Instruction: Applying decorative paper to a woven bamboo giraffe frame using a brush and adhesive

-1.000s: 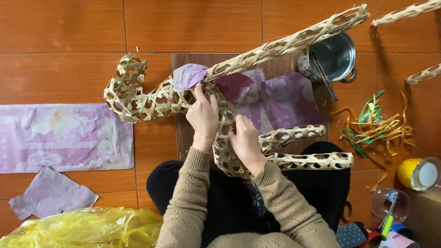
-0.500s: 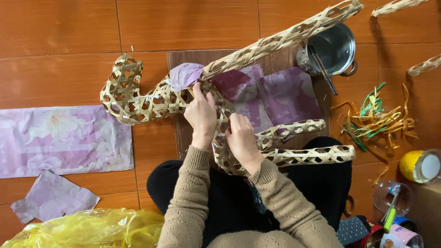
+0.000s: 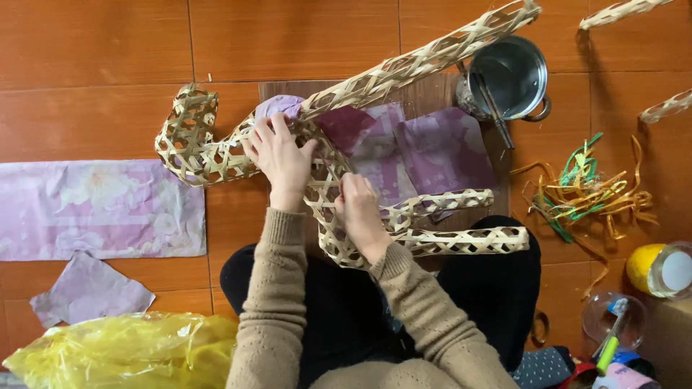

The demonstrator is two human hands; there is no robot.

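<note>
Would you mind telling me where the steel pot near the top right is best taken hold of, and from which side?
Probably by the small loop handle on the steel pot, at its lower right rim, coming in from the right over bare floor. The woven bamboo frame crosses close along the pot's upper left, and a dark utensil leans out over the lower rim, so those sides look crowded.

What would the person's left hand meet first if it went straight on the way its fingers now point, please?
The left hand rests on the woven bamboo frame, fingers pointing away from the person. Straight on, it would likely first meet the purple paper patch on the frame, though depth is unclear.
</note>
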